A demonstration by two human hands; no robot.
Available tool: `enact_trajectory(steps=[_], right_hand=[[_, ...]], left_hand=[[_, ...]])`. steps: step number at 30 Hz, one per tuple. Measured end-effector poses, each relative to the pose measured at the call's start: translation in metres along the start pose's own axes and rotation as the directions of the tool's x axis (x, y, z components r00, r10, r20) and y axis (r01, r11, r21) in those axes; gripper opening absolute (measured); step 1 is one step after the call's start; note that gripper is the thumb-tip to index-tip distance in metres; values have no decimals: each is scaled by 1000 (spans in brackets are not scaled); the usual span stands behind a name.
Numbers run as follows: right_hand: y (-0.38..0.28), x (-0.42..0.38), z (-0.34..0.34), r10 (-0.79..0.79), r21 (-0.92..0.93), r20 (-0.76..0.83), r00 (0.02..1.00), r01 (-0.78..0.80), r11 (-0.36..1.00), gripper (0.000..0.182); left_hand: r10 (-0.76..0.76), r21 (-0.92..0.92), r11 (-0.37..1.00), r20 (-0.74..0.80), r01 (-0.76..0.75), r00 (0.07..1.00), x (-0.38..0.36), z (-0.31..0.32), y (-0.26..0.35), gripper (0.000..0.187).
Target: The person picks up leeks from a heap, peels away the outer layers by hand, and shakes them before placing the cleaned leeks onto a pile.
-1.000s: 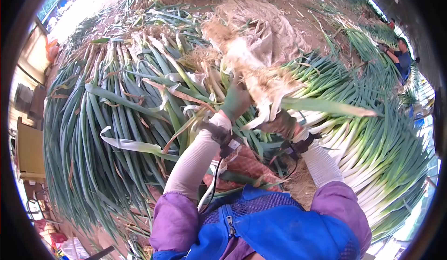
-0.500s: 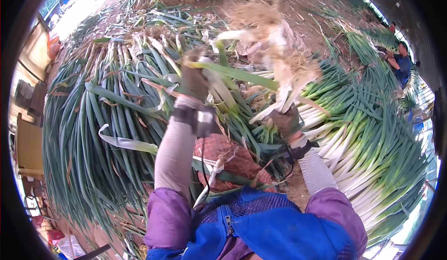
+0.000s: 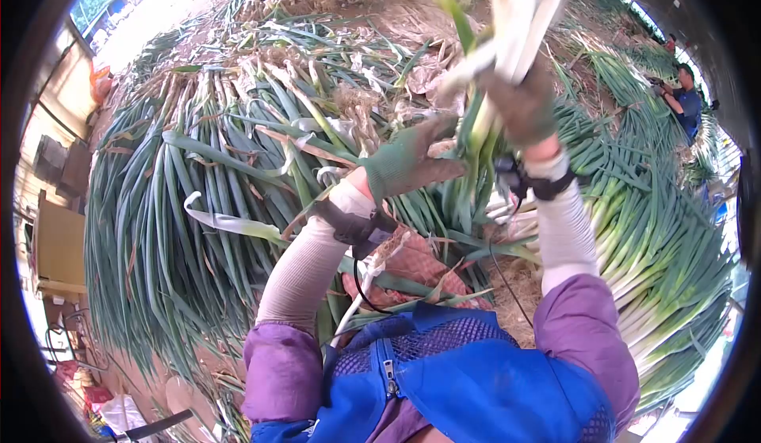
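My right hand (image 3: 525,110), in a dirty work glove, grips a bunch of green onions (image 3: 529,23). Their white stalks point up past the top of the view, and green leaves hang below the fist. To its left, my left hand (image 3: 404,159), in a green glove, is open with thumb and fingers apart. Its fingertips point toward the hanging leaves; whether they touch cannot be made out. Beneath both hands, a reddish mesh-patterned cloth or sack (image 3: 420,264) shows in front of my blue vest, with a loose pale stalk (image 3: 357,292) lying by it.
A large heap of untrimmed green onions (image 3: 158,237) spreads on the left. Rows with clean white stalks (image 3: 642,284) lie on the right. Peeled leaves and roots litter the ground ahead. Another person (image 3: 686,102) is at the far right. Cables run from my wrist devices.
My right hand has lifted the bunch up and away, taking the roots out of view. My left hand has moved right and lower, and its fingers are now spread.
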State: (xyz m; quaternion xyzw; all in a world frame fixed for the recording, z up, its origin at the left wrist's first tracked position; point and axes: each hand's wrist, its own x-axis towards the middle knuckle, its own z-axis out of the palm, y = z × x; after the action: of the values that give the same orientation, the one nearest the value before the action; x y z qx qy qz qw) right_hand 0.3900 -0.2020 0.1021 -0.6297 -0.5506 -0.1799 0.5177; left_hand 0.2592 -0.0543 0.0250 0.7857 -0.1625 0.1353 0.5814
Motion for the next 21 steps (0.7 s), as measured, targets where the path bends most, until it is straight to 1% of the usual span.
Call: enact_trajectory(steps=[1,2,3,4,6,7,8,9,10,11,12,13,14,16,17,18,19,20,21], right_hand=[[-13,25,-12,-53,-28,46,998,55,998,33],[-29,52,-23,-104,-38,90,991,108,993,32],[-46,73,-26,-130,-2,122,984,131,991,31],[-65,93,-23,-148,72,150,978,139,988,30],[-100,117,2,-148,345,173,974,81,935,35],[-117,122,7,-275,289,165,947,220,932,31],[-110,131,9,-1,194,388,922,-81,978,39],[-106,126,13,-180,275,399,899,69,959,41],[-126,120,21,-352,365,396,848,207,908,44],[-127,116,25,-328,371,474,817,153,916,53],[-119,111,30,-203,317,578,791,12,948,62],[-116,104,35,-49,244,641,766,-143,959,70],[-109,92,43,89,178,678,729,-280,943,79],[-87,64,62,142,228,661,737,-378,897,61],[-101,49,62,330,109,664,672,-523,846,56],[-92,34,67,361,76,640,678,-524,848,57],[-77,15,75,395,41,614,683,-527,849,57],[-76,-3,82,403,207,602,689,-623,755,55],[-79,-16,85,441,253,611,657,-690,678,54]], left_hand=[[59,-30,998,-20,-59,998,5,6,14,61],[149,-51,986,-148,-158,978,12,11,22,59],[233,-57,965,-274,-257,933,21,15,30,58],[309,-45,934,-398,-355,864,26,17,40,57],[286,-30,943,-441,-332,851,24,14,80,46],[279,-15,946,-463,-323,841,22,12,97,41],[215,44,972,-563,-231,798,21,12,108,25],[171,-49,967,-600,-249,782,15,12,114,22],[123,-141,953,-628,-268,768,7,13,113,19],[69,-234,930,-649,-284,758,-3,13,109,17],[30,-195,953,-699,-231,715,-14,13,102,17],[141,-25,975,-696,-219,704,-25,16,87,17],[243,146,970,-677,-197,695,-36,21,68,18],[123,-36,977,-703,-208,701,-61,25,51,23],[-93,-379,892,-687,-246,720,-73,27,48,25],[-282,-668,693,-598,-272,751,-82,26,46,28],[-209,-527,823,-627,-211,751,-92,25,47,29],[-138,-369,918,-639,-145,756,-103,23,48,30],[61,35,998,-637,-50,769,-112,22,48,28]])
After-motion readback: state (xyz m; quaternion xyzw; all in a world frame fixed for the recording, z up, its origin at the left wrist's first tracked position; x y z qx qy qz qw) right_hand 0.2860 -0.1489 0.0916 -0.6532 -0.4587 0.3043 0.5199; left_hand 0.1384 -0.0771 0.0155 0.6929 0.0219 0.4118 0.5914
